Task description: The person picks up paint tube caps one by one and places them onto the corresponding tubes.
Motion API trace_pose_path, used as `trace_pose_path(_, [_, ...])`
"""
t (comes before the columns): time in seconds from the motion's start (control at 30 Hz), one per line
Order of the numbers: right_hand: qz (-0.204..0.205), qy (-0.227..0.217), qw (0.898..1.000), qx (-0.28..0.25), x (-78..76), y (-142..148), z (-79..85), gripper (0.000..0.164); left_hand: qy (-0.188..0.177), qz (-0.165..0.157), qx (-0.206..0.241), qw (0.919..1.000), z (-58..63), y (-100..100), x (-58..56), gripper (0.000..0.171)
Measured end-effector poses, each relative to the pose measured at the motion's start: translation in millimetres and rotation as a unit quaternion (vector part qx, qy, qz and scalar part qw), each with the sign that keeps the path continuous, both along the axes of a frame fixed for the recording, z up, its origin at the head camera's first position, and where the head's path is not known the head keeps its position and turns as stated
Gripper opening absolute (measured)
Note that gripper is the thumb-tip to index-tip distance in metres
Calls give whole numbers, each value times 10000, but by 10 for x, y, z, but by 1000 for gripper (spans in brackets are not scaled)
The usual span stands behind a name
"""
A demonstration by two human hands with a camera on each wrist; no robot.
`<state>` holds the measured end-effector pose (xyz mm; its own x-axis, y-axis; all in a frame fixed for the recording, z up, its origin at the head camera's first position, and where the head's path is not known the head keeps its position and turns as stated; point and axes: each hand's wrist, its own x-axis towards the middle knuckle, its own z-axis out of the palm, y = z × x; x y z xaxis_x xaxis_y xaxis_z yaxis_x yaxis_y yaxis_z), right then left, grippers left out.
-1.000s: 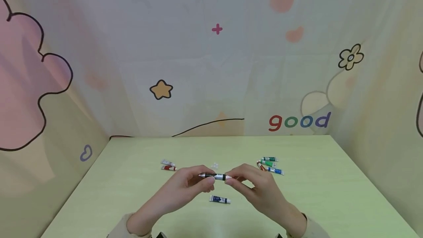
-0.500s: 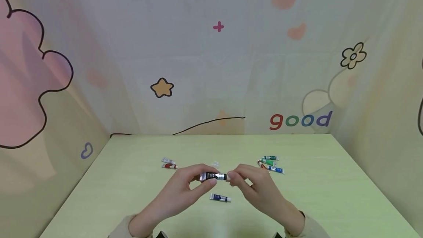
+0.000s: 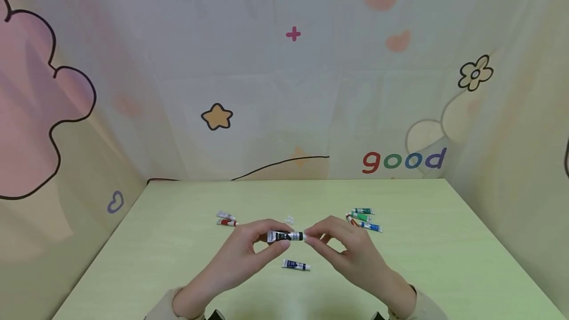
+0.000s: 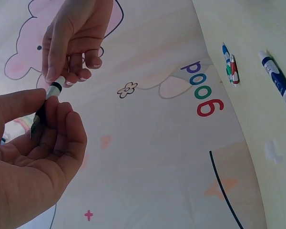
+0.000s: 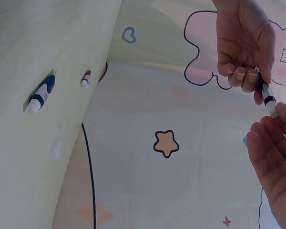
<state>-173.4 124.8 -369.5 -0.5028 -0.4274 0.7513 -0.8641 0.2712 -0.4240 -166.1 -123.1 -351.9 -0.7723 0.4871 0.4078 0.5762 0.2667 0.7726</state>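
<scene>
Draped round the back and both sides: a pale fabric backdrop (image 3: 253, 53), printed with an orange star (image 3: 217, 116) and multicoloured "good" lettering (image 3: 404, 160). Below, a smooth, pale green desk (image 3: 435, 265). Raised over it, near each other: the left hand (image 3: 242, 248), curled round the body of a slim black-and-silver squeeze tube (image 3: 285, 236), and the right hand (image 3: 353, 248), pinching its white cap end. Probably partway along: lifted clear, cap apparently on, not yet set down. Bunched beyond the right hand: a dark green tube (image 3: 363, 211), bright green tube (image 3: 361, 217), orange-brown tube (image 3: 352, 219) and blue tube (image 3: 371, 226). Beyond the left, close together: a pale silvery tube (image 3: 225, 215) and red tube (image 3: 227, 222). Nearer, untouched: a navy-and-white tube (image 3: 296, 265). Smallest, behind the hands: a white cluster (image 3: 289, 220), impossible to identify.
</scene>
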Motion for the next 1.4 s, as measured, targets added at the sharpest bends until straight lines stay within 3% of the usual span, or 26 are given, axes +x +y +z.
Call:
trace_pose_path(0.13, [-37, 318, 9995, 46, -29, -14, -7, 14, -53, -15, 3, 10000, 9, 1, 3, 20])
trace_pose_path(0.3, [78, 606, 9981, 107, -54, -26, -27, 14, -167, -82, 77, 9998, -4, 7, -4, 22])
trace_pose_path(0.6, [-36, 605, 9980, 181, -61, -9, -117, 14, -367, -242, 245, 9987, -116, 7, -24, 21])
trace_pose_path(0.97, [60, 710, 9967, 379, -138, 24, -145, 16, -440, -251, 38, 9987, -134, 32, -106, 18])
trace_pose_path(1.07, [173, 353, 9984, 406, -145, 43, -152, 9, -458, -313, 19, 9985, -152, 35, -122, 17])
trace_pose_path(1.27, [213, -1229, 9915, 383, -155, 73, -169, 15, -414, -373, 34, 9984, -208, 45, -172, 18])
trace_pose_path(1.4, [119, -1377, 9897, 383, -155, 71, -171, 12, -513, -246, -7, 9984, -228, 48, -192, 18])
